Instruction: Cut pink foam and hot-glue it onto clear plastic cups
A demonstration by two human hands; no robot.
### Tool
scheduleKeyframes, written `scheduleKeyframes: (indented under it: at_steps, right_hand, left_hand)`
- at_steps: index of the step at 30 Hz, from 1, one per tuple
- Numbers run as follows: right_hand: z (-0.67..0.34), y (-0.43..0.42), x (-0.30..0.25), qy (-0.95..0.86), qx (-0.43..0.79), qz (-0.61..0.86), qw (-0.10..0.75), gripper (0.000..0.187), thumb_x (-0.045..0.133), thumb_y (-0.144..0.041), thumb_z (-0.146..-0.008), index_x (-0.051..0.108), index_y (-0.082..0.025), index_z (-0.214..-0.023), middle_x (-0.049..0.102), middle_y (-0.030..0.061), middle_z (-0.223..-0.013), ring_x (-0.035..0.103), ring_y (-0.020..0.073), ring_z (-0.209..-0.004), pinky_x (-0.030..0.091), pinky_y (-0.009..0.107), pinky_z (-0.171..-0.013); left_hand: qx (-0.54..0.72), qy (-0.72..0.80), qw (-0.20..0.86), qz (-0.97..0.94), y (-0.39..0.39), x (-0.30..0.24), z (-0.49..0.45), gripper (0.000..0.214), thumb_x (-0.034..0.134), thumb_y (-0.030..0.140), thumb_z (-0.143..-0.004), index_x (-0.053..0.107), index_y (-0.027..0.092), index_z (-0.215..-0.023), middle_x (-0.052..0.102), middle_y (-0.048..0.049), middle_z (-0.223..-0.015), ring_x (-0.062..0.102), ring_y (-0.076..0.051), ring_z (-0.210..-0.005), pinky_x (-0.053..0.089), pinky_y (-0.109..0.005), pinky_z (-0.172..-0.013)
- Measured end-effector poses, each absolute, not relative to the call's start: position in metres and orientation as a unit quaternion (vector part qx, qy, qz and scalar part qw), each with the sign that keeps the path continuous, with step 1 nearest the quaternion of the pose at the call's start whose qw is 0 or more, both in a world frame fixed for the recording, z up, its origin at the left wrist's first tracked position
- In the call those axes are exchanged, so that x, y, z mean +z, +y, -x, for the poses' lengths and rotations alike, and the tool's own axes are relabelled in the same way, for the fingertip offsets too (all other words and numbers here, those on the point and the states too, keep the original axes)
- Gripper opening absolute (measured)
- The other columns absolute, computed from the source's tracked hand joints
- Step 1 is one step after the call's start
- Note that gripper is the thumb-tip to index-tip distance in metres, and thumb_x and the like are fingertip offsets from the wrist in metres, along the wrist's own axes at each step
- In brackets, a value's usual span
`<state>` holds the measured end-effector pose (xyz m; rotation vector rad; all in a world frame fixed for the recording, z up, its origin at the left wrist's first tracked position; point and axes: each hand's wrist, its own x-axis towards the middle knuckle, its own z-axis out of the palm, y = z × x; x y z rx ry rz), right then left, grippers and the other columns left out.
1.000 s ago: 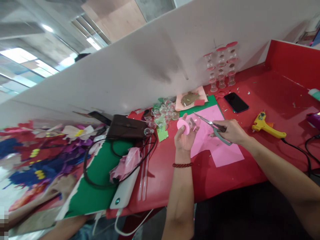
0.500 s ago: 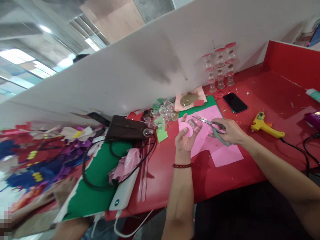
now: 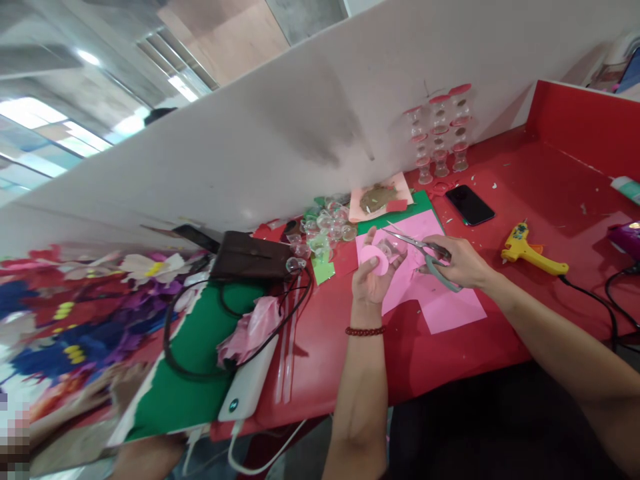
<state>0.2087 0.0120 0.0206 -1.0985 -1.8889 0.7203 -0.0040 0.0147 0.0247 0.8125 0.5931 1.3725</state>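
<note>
My left hand (image 3: 373, 283) is closed on a small clear plastic piece (image 3: 387, 250) with a pink paper disc (image 3: 375, 260) at its near end, my thumb lying on the disc. My right hand (image 3: 457, 260) grips a pair of scissors (image 3: 413, 240) with grey handles. Their blades stand slightly apart and point left, just above my left fingers. Under both hands lies a cut sheet of pink paper (image 3: 453, 310), with green card (image 3: 425, 200) partly beneath it.
A yellow glue gun (image 3: 533, 252) and a black phone (image 3: 470, 205) lie to the right. Hourglass-like plastic shapes (image 3: 440, 137) stand against the partition. Clear cups (image 3: 330, 223), a brown bag (image 3: 250, 257) and a white power bank (image 3: 250, 387) are on the left, near another person's hand (image 3: 127, 377).
My left hand has turned the pink disc slightly, so its face shows rounder and a little farther right. The scissors have barely moved.
</note>
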Motion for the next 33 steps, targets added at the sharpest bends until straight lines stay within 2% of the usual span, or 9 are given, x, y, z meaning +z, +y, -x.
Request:
scheduleKeyframes:
  at_steps: [11, 21, 26, 33]
  right_hand:
    - [-0.2065, 0.0114, 0.0211, -0.74, 0.289, 0.431, 0.428, 0.046, 0.073, -0.056, -0.078, 0.07, -0.016, -0.102, 0.055, -0.0019, -0.068, 0.038, 0.0105, -0.057, 0.034, 0.025, -0.057]
    - [-0.2071, 0.0096, 0.0233, -0.746, 0.304, 0.437, 0.401, 0.037, 0.074, -0.055, -0.079, 0.066, -0.019, -0.08, 0.044, -0.0055, -0.06, 0.033, 0.0098, -0.056, 0.028, 0.025, -0.054]
    - [-0.2076, 0.0096, 0.023, -0.745, 0.307, 0.442, 0.394, 0.036, 0.073, -0.055, -0.08, 0.066, -0.019, -0.079, 0.044, -0.0057, -0.061, 0.032, 0.0098, -0.057, 0.03, 0.025, -0.055]
    - [-0.2082, 0.0097, 0.0221, -0.745, 0.325, 0.433, 0.39, 0.036, 0.072, -0.055, -0.08, 0.064, -0.019, -0.079, 0.043, -0.0055, -0.061, 0.032, 0.0101, -0.058, 0.031, 0.024, -0.055]
  left_hand:
    - [0.607, 0.256, 0.667, -0.349, 0.0142, 0.0264, 0.0027, 0.073, 0.081, 0.035, -0.067, 0.054, 0.035, -0.135, 0.069, -0.0002, -0.094, 0.066, -0.021, -0.1, 0.041, -0.052, -0.108]
    - [0.609, 0.263, 0.659, -0.353, 0.0155, 0.0261, 0.0081, 0.069, 0.079, 0.036, -0.068, 0.057, 0.035, -0.134, 0.068, -0.0006, -0.093, 0.066, -0.023, -0.104, 0.044, -0.051, -0.105]
    - [0.616, 0.267, 0.657, -0.343, 0.0159, 0.0267, 0.0099, 0.064, 0.08, 0.033, -0.067, 0.062, 0.031, -0.128, 0.069, -0.0017, -0.093, 0.067, -0.022, -0.099, 0.048, -0.05, -0.102]
    - [0.621, 0.268, 0.655, -0.338, 0.017, 0.0263, 0.0116, 0.058, 0.079, 0.033, -0.07, 0.063, 0.031, -0.126, 0.071, -0.0035, -0.099, 0.066, -0.024, -0.106, 0.048, -0.049, -0.101]
